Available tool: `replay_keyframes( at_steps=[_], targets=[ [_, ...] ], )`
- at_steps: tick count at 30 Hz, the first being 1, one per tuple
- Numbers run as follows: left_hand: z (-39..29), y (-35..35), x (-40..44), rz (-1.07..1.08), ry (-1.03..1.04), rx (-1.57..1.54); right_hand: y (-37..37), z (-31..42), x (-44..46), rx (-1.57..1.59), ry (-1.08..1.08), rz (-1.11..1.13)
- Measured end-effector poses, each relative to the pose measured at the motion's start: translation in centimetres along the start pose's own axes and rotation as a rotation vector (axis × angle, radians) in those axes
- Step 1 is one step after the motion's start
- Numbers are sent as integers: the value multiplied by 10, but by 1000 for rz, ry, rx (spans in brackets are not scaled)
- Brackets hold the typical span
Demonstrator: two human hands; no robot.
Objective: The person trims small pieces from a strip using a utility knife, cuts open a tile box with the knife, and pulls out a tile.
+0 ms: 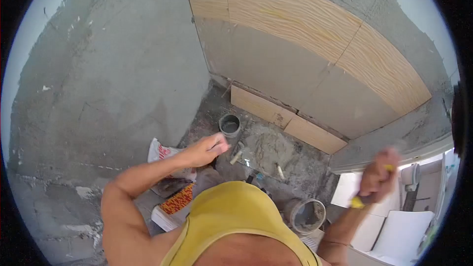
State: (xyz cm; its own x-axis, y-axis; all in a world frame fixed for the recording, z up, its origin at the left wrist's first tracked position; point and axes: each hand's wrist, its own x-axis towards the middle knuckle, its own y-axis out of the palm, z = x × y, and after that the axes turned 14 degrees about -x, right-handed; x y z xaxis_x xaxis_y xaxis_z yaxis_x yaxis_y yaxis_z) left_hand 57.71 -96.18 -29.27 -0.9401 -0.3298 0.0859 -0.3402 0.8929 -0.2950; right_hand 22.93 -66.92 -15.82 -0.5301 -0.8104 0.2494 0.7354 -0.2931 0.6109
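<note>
My left hand is raised in front of my body, fingers curled together, above the floor near a round bucket. Whatever lies between its fingers, if anything, is hidden. Out to the right, my right hand is closed round a yellow and black tool. Motion smears it, so its exact kind is unclear. Below my hands, wet mortar is spread on the floor, with a light-handled tool and another pale handle lying by it.
Wood-patterned tiles form a band on the far wall, above plain grey ones. More wood-patterned tiles line the wall's foot. A second bucket stands near my body. White bags lie left; white boards stand right.
</note>
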Motion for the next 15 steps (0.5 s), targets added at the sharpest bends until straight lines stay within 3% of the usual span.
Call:
replay_keyframes(
  at_steps=[2,3,5,6,7,8,9,10,15],
  targets=[
    [2,-8,1,-50,-227,-255,42,5,14,-272,35,-313],
    [-17,7,8,-53,-245,-277,34,-17,14,-332,331,-393],
    [-48,16,50,-198,-127,-1044,60,-90,26,-895,432,-283],
    [-52,24,66,-279,-7,-1159,77,-124,22,-932,447,-132],
    [-61,31,78,-265,12,-1156,78,-170,17,-1076,316,-67],
    [-72,38,86,-380,74,-1312,88,-205,16,-1057,51,34],
    [-80,42,91,-500,140,-1463,111,-214,13,-918,169,26],
    [-79,43,94,-545,151,-1449,121,-235,13,-898,-4,-29],
    [-80,35,89,-644,192,-1452,131,-229,12,-853,130,-51]
  ],
)
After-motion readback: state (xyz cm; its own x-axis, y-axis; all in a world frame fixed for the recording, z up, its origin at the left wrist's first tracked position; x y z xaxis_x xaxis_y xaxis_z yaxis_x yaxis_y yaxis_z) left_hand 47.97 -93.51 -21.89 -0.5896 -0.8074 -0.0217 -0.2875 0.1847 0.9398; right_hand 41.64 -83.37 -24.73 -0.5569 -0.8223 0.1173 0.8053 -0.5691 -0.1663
